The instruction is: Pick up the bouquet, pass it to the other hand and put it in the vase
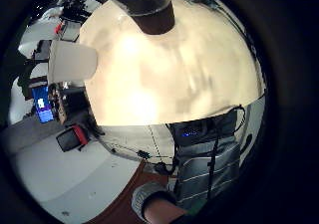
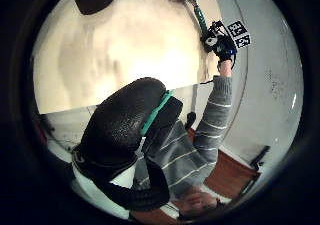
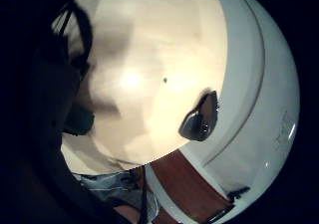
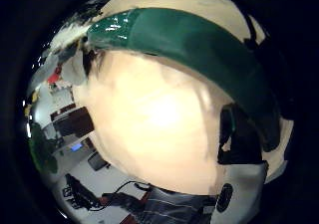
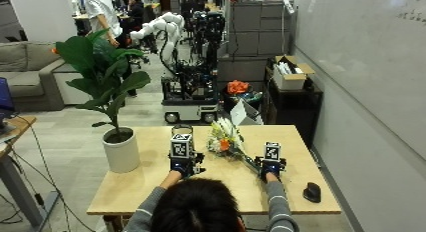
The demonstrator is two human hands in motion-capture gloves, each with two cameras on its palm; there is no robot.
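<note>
The bouquet [image 5: 224,137], pale and orange flowers on a green wrapped stem, lies on the wooden table [image 5: 153,184] right of centre. My right hand [image 5: 269,168] is at the stem's near end, and its fingers curl round the stem [image 4: 199,45], which fills the right thumb side view. The same hand [image 2: 220,42] and stem [image 2: 200,16] show in the left thumb side view. A glass vase [image 5: 181,130] stands upright at the far middle of the table, just beyond my left hand [image 5: 181,164]. It also shows as vase [image 1: 152,12]. The left hand holds nothing.
A white pot [image 5: 122,151] with a tall leafy plant stands at the table's left, also pot [image 1: 72,59]. A black mouse [image 5: 311,192] lies near the right front corner, also mouse [image 3: 199,119]. A wall runs along the right side.
</note>
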